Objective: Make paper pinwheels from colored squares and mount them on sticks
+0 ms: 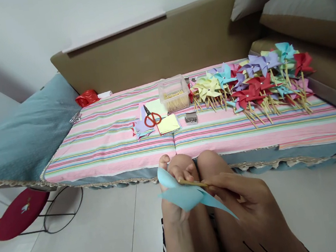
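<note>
Above my knees I hold a light-blue paper pinwheel [183, 197] with both hands. My left hand [174, 214] is behind and under the paper, its fingers curled about the pinwheel's centre; the blades hide most of the palm. The thumb sticks up at the side. My right hand [251, 197] is closed in a pinch on the end of a thin wooden stick [196, 183], which lies across the paper toward my left fingertips. Where the stick meets the paper cannot be made out clearly.
On the striped cloth [106, 150] lie red-handled scissors [152, 119], paper squares [168, 124], a small box of pins [191, 118] and a clear tub of sticks [174, 94]. Many finished pinwheels [252, 84] lie heaped at right. A red stool [23, 213] stands at left.
</note>
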`<state>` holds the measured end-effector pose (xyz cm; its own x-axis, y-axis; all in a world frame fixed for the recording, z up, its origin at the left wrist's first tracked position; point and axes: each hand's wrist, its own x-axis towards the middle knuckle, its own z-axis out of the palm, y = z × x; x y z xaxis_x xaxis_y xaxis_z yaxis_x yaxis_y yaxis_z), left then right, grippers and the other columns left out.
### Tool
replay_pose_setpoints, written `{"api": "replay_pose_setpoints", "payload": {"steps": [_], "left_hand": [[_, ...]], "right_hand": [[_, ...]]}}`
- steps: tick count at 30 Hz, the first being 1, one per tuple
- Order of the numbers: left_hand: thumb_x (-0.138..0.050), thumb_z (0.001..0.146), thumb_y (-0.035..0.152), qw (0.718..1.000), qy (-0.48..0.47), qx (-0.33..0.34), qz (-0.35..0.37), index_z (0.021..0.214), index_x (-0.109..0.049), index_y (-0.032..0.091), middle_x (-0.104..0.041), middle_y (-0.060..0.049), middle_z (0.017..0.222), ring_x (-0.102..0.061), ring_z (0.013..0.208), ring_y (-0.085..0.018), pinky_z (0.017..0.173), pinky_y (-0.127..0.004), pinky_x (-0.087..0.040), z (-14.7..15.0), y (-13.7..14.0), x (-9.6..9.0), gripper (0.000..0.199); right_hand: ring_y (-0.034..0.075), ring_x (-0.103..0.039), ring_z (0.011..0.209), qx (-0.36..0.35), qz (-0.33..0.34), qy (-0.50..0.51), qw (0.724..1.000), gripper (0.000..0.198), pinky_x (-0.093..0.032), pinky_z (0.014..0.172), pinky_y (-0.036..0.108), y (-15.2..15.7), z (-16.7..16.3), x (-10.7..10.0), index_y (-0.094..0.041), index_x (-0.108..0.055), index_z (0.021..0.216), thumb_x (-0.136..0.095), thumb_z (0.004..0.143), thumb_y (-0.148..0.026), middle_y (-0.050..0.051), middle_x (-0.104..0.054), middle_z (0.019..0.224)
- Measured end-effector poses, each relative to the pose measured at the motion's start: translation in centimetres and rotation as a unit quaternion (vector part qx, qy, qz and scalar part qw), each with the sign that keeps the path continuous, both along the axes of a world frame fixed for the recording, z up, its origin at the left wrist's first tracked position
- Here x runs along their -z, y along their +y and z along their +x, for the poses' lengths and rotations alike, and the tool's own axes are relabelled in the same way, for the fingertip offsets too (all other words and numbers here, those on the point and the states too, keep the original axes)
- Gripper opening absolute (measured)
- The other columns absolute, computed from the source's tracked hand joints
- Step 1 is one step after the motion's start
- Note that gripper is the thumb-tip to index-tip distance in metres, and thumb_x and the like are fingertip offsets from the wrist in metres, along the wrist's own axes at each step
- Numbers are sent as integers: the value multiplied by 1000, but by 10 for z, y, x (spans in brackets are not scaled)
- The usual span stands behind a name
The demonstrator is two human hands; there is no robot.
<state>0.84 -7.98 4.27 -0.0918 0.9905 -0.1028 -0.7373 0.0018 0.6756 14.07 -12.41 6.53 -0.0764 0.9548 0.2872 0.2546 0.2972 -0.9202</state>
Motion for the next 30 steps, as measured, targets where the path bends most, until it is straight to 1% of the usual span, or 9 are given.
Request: {"api": "replay_pose_setpoints", "payload": {"steps": [3, 7, 9, 12, 17, 19, 23, 27, 30], "left_hand": [[-74, 68, 46, 1000, -17, 1, -6, 86, -52, 27, -35, 13, 45, -47, 41, -6, 74, -31, -53, 2, 1, 2, 34], [-79, 62, 44, 1000, -22, 16, 4, 87, -55, 29, -38, 12, 47, -47, 42, -7, 73, -34, -54, 1, 1, 2, 38], [-80, 60, 45, 999, -21, 27, 13, 89, -57, 32, -40, 11, 47, -48, 42, -9, 73, -37, -54, 0, 1, 2, 39], [-80, 59, 46, 999, -23, 30, 25, 92, -59, 36, -37, 12, 44, -45, 39, -10, 72, -39, -54, -1, 1, 5, 41], [-79, 62, 44, 999, -39, 6, 21, 97, -59, 36, -35, 13, 42, -43, 37, -8, 71, -33, -52, 0, -1, 7, 41], [-78, 64, 44, 999, -33, -5, 25, 98, -59, 36, -34, 13, 42, -42, 36, -8, 69, -31, -51, 0, -1, 5, 40], [-78, 64, 44, 999, -26, -5, 29, 95, -58, 35, -32, 12, 42, -41, 35, -7, 63, -28, -48, -1, 0, 5, 38], [-76, 67, 44, 999, -18, -10, 36, 95, -58, 34, -33, 13, 42, -41, 35, -7, 70, -31, -51, -2, 1, 9, 35], [-79, 63, 42, 999, -19, -10, 37, 100, -57, 33, -45, 13, 50, -49, 41, -7, 77, -35, -52, -2, 1, 11, 44]], "right_hand": [[14, -66, 73, -11, 15, -15, 1000, 20, -51, 68, 21, 0, 1, 0, -27, -69, 94, -55, 87, -14, -2, -72, 83], [14, -64, 70, -21, 12, -25, 999, 19, -51, 68, 23, -1, 1, 1, -27, -68, 93, -54, 87, -14, -2, -71, 79], [15, -64, 71, -25, 10, -22, 999, 19, -51, 67, 23, -2, 1, 2, -26, -68, 94, -54, 87, -14, -1, -71, 81], [15, -65, 74, -32, 1, -14, 999, 20, -50, 68, 23, -3, 0, 5, -27, -67, 96, -54, 87, -14, -2, -71, 85], [15, -65, 78, -40, -17, -10, 999, 21, -50, 69, 24, -4, -2, 9, -27, -66, 99, -54, 87, -14, -2, -71, 90], [14, -65, 76, -41, -20, -5, 999, 20, -50, 69, 24, -4, -4, 9, -27, -66, 98, -53, 88, -15, -1, -71, 89], [16, -66, 76, -28, -26, -2, 999, 20, -51, 69, 26, -5, -6, 11, -26, -68, 97, -52, 89, -17, 1, -72, 91], [17, -65, 76, -17, -29, -1, 999, 19, -52, 68, 26, -5, -9, 10, -25, -68, 96, -52, 88, -18, 1, -72, 90], [15, -64, 70, -18, -54, 4, 998, 17, -51, 64, 23, -2, -9, 6, -24, -68, 90, -52, 89, -21, -1, -70, 81]]}}
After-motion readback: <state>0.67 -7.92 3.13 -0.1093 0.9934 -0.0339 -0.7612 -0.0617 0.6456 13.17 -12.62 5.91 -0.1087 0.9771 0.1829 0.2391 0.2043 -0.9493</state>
